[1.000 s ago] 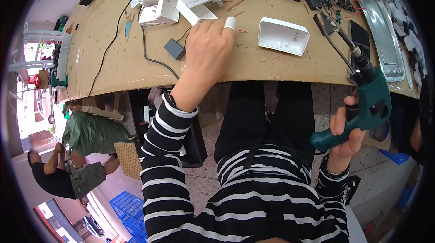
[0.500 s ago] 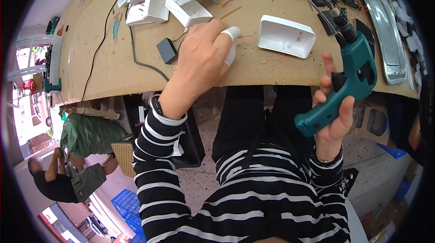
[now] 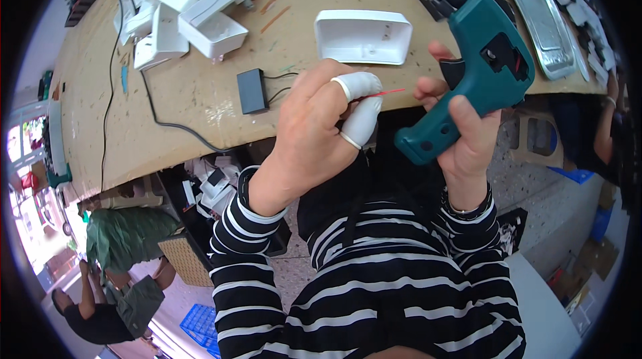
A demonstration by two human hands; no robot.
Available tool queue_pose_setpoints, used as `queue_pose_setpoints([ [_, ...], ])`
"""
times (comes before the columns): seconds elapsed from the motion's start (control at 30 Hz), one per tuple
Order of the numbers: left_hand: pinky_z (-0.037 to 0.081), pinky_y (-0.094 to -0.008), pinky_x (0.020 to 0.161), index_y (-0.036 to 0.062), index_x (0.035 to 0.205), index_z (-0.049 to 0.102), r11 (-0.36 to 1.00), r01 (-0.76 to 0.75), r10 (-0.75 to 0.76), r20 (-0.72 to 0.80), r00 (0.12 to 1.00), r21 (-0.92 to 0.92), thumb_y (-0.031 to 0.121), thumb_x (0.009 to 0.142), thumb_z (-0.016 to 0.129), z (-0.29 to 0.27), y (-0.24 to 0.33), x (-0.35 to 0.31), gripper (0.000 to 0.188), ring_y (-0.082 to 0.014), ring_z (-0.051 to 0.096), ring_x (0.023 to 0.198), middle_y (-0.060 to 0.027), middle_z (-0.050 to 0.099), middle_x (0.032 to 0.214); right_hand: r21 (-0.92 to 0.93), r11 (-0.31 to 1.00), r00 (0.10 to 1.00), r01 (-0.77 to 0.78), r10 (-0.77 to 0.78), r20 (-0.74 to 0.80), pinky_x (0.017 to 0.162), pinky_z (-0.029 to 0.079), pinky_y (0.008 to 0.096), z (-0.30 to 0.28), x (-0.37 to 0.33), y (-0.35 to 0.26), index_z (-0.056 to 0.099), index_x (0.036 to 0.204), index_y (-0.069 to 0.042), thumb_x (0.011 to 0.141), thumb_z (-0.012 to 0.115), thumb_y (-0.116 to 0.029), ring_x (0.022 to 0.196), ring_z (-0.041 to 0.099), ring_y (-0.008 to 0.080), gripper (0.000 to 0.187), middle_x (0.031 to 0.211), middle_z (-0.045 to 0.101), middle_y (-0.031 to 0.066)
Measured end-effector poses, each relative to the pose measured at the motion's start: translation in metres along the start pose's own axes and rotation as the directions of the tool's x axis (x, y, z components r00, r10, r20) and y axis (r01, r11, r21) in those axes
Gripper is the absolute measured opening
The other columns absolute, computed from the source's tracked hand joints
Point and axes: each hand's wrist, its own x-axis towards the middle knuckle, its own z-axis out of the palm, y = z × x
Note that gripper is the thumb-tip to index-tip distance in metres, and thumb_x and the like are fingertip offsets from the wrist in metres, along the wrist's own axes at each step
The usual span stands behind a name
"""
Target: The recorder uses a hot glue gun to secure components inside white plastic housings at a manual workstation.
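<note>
My left hand (image 3: 317, 128) has white finger cots on thumb and forefinger. Pinched between those two tips is a thin red wire (image 3: 391, 93), its end pointing right. My right hand (image 3: 468, 131) holds a green pistol-shaped soldering gun (image 3: 485, 58) by the grip, nose toward the far side of the table. A small black box (image 3: 252, 91) lies left of my left hand; two leads run from it toward that hand, which hides where they end. Beyond my hands sits an open white plastic housing (image 3: 364, 41), hollow side up.
White housings (image 3: 214, 1) are heaped at the far left. A black cable (image 3: 157, 115) crosses the left side of the brown table (image 3: 87, 131). A metal tray (image 3: 538, 21) stands at the right. At the lower left another person (image 3: 87, 305) sits near a blue crate (image 3: 200, 325).
My left hand has lifted and turned, bringing the pinched red wire into sight. My right hand has drawn the soldering gun closer to it. The view has shifted to the right.
</note>
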Motion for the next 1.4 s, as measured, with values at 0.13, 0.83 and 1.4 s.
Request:
queue_pose_setpoints([
  [0.13, 0.040, -0.0300, 0.053, 0.0046, 0.085, 0.059, 0.997, 0.007, -0.008, -0.013, 1.000, -0.074, 0.000, 0.067, 0.068, 0.009, 0.001, 0.004, 0.020, -0.0204, 0.051, 0.060, -0.0062, 0.055, 0.074, -0.195, 0.974, 0.988, 0.114, -0.132, -0.079, 0.079, 0.053, 0.0359, 0.017, -0.004, -0.006, 0.036, 0.129, -0.002, 0.073, 0.061, 0.000, 0.090, 0.063, 0.0251, 0.061, 0.120, 0.049, 0.0227],
  [0.83, 0.042, -0.0300, 0.049, 0.0014, 0.085, 0.058, 0.992, -0.104, 0.104, -0.007, 0.995, -0.066, -0.002, 0.067, 0.069, 0.012, 0.001, 0.000, 0.022, -0.0224, 0.053, 0.060, -0.0093, 0.055, 0.076, -0.593, 0.744, 0.941, 0.309, -0.328, 0.078, 0.069, 0.048, 0.0236, 0.024, -0.006, -0.009, 0.052, 0.111, 0.002, 0.069, 0.064, 0.008, 0.078, 0.059, 0.0123, 0.044, 0.110, 0.056, 0.0172],
  [1.4, 0.043, -0.0271, 0.050, -0.0009, 0.089, 0.060, 0.901, -0.371, 0.400, -0.096, 0.912, 0.224, -0.004, 0.066, 0.069, 0.020, -0.011, -0.006, 0.025, -0.0218, 0.055, 0.061, -0.0109, 0.057, 0.077, -0.365, 0.913, 0.948, 0.181, -0.260, -0.181, 0.072, 0.051, 0.0274, 0.027, -0.008, -0.003, 0.044, 0.119, 0.000, 0.071, 0.065, 0.007, 0.078, 0.062, 0.0158, 0.053, 0.111, 0.055, 0.0171],
])
